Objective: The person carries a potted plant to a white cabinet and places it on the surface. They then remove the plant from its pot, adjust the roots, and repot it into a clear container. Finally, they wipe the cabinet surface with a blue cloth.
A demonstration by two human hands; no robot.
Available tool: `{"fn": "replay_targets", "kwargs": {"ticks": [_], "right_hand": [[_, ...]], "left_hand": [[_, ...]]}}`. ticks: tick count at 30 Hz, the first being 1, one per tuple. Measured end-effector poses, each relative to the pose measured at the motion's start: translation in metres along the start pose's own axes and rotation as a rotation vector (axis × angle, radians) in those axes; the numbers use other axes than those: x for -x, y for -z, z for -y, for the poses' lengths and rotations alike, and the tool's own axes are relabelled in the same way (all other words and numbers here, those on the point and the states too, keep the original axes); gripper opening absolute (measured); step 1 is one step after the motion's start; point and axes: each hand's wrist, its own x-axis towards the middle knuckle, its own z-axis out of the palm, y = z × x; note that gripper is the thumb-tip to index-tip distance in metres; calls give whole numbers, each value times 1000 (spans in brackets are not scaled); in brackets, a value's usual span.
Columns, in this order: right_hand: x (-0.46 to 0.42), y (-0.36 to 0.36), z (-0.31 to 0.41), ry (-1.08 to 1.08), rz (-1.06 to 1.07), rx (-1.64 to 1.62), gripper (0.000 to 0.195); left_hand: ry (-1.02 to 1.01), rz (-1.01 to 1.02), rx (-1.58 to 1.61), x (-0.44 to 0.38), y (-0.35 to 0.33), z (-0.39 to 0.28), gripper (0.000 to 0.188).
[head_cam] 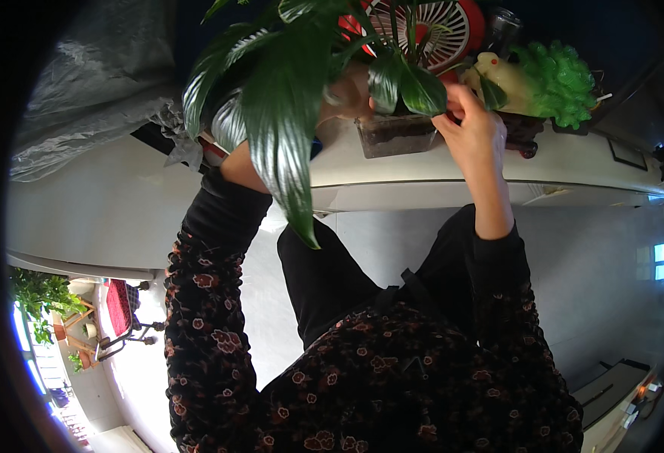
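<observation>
A plant with broad glossy green leaves point(287, 107) stands in a clear rectangular container point(397, 139) with dark contents, near the front edge of a pale cabinet top. My left hand point(346, 93) is behind the big drooping leaves, close to the stems above the container. It is blurred and partly covered, so its grip cannot be made out. On the container's right side, the bent fingers of my right hand point(476, 127) pinch the edge of a small green leaf point(422, 93). Part of those fingertips is hidden by the leaf.
Behind the plant is a red fan with a white grille point(422, 28). A cream and green cabbage-shaped ornament point(561, 85) stands on a dark base right of my right hand, with a glass jar point(502, 25) behind it. Crumpled plastic sheeting point(100, 96) covers the left side.
</observation>
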Motion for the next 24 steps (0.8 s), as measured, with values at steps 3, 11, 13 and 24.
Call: {"fn": "replay_targets", "kwargs": {"ticks": [3, 11, 13, 24], "right_hand": [[12, 7, 8, 174, -51, -17, 15], [-30, -2, 1, 153, 374, 50, 26], [-38, 2, -1, 160, 457, 16, 25], [-27, -2, 1, 297, 290, 10, 25]], "left_hand": [[-18, 101, 95, -2, -3, 0, 40], [39, 234, 331, -2, -10, 18, 36], [-103, 189, 585, 3, -10, 22, 39], [-105, -80, 972, 20, -20, 17, 32]]}}
